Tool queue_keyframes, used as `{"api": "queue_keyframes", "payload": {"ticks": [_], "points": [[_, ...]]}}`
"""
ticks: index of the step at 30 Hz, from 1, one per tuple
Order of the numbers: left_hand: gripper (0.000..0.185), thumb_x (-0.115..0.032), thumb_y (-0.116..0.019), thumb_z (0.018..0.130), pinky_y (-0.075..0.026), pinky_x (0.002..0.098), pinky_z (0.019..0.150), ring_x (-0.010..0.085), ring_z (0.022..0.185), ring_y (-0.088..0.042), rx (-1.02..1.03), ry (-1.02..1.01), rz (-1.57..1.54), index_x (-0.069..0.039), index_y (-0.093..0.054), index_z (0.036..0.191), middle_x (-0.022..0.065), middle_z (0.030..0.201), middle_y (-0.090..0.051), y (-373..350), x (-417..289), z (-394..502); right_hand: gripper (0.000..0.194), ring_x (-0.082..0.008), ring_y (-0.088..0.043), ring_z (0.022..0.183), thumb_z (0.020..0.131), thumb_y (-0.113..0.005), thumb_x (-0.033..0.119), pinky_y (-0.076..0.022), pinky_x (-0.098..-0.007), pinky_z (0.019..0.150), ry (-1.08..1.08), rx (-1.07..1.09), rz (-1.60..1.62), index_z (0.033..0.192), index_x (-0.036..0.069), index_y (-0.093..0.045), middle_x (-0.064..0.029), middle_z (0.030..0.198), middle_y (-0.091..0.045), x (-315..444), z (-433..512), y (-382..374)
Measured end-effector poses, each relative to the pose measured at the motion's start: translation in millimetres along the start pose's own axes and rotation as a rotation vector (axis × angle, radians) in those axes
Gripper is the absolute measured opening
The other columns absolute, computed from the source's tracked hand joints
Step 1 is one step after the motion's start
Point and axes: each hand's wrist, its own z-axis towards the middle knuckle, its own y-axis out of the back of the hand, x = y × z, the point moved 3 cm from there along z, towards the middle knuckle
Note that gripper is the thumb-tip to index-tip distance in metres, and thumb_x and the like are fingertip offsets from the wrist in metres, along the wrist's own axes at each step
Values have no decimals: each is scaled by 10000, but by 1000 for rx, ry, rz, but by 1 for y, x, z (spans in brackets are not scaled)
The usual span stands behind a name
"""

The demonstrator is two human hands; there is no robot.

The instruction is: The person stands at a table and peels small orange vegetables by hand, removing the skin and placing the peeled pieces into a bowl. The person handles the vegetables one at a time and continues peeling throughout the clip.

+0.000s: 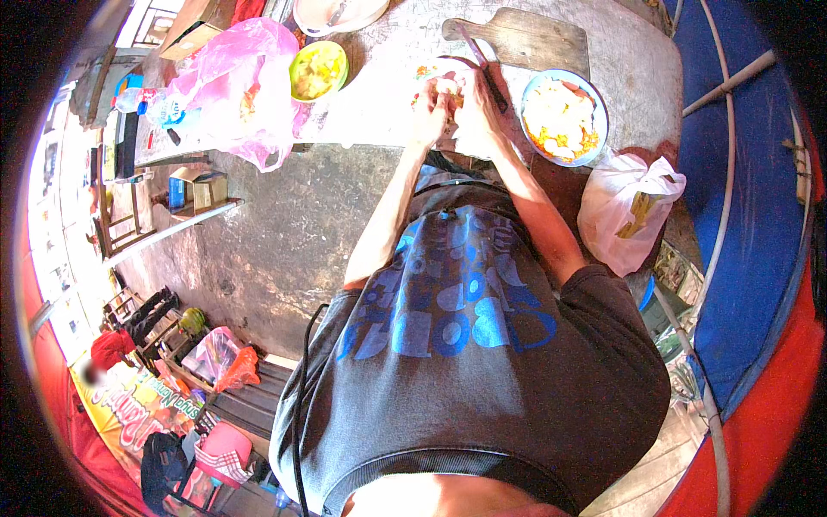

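Observation:
Both hands meet over a patterned plate [423,70] on the sunlit table. My left hand [433,115] and my right hand [477,97] pinch a small pale food piece [447,85] between their fingertips; glare hides what it is. Orange-red bits show on the plate around the fingers. Just right of my right hand lies a knife [493,87], its dark handle towards me and its blade by a wooden cutting board [536,40]. Farther right, a pale blue-rimmed bowl [605,123] holds pale pieces over orange bits.
A green bowl [345,70] of yellowish pieces and a pink plastic bag [258,45] stand at left, near plastic bottles [158,110]. A white plastic bag [620,220] hangs low at the table's right end. Behind is a bench [249,394]; a person in red [111,349] is farther back.

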Motion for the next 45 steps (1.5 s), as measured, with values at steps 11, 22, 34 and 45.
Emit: {"api": "queue_keyframes", "payload": {"ticks": [11,22,34,45], "points": [[449,-145,-611,1009,-566,351,724,187,796,-712,14,-247,188,69,-572,1401,157,882,-752,12,-31,-12,407,-438,-517,1128,864,-649,56,-420,-520,972,189,-1,-50,1229,49,-469,-234,1154,-508,14,-1,2],[445,-161,-621,1006,-566,344,702,186,713,-705,-22,-313,179,88,-587,1374,155,842,-746,7,-25,-6,310,-399,-557,1055,914,-634,54,-461,-481,891,188,-51,-116,1179,28,-475,-233,1126,-522,1,-1,-3],[402,-226,-608,1044,-562,354,756,182,781,-690,3,-222,263,39,-616,1346,121,861,-737,5,-51,-19,444,-448,-554,1206,818,-606,-103,-466,-527,959,176,54,-188,1209,22,-436,-244,1165,-547,-14,-2,-12],[419,-188,-651,1016,-515,405,1001,264,1150,-652,-102,-306,17,-33,-590,1400,193,1240,-685,13,19,4,480,-422,-543,1138,744,-717,-52,-432,-516,965,239,-49,-184,1157,50,-496,-219,1159,-543,17,0,1]]}}
